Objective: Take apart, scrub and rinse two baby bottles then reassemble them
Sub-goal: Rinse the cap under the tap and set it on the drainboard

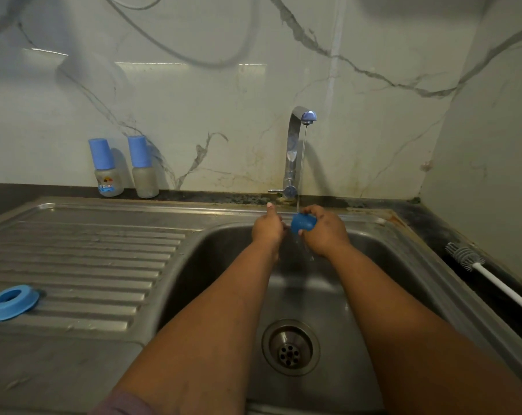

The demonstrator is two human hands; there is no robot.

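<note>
My right hand (324, 232) grips a blue bottle cap (303, 223) under a thin stream of water from the tap (295, 151), over the steel sink (403, 253). My left hand (267, 227) is beside the cap, thumb up, fingertips at the cap's open end; what they do there is hidden. Two frosted baby bottles with blue caps stand against the back wall, one with a printed picture (105, 169) and one plain (143, 167). A blue screw ring (12, 301) lies on the ribbed drainboard at the left.
A bottle brush (475, 263) with grey bristles and a white handle lies on the dark counter right of the sink. The drain (290, 347) sits in the basin floor between my forearms. The marble wall stands close behind the tap.
</note>
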